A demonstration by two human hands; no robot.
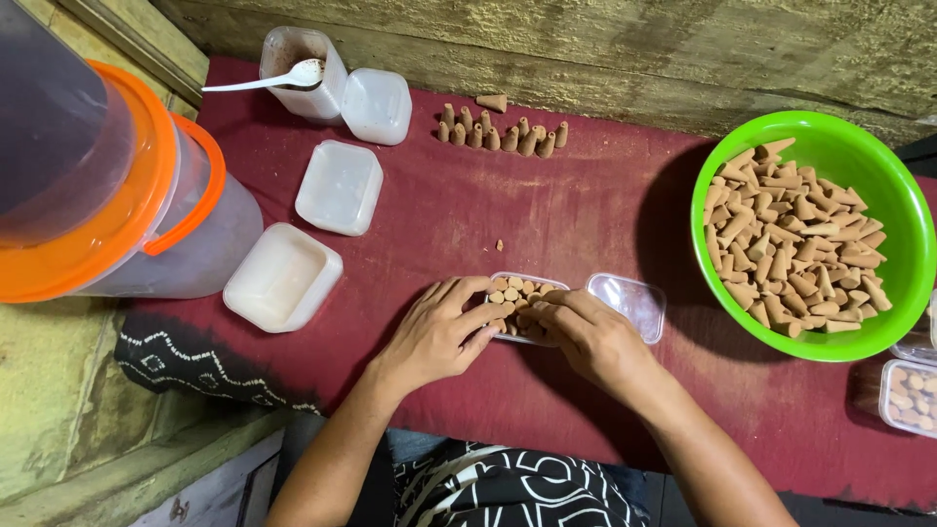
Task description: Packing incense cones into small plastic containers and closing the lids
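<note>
My left hand [437, 330] rests on the near left side of a small clear plastic box [508, 290] packed with upright tan cones. Its fingers press on the cones. My right hand [590, 337] lies over the box's near right corner, fingertips on the cones too. The box's hinged clear lid [630, 302] lies open to the right. Both hands touch the cones and box; neither lifts anything.
A green bowl [883, 166] heaped with tan cones sits at right. A row of upright cones [500, 132] stands at the back. White box lids [340, 185] and a container with a spoon [298, 73] lie back left. An orange-lidded bucket [107, 185] stands left. Filled boxes [910, 390] sit far right.
</note>
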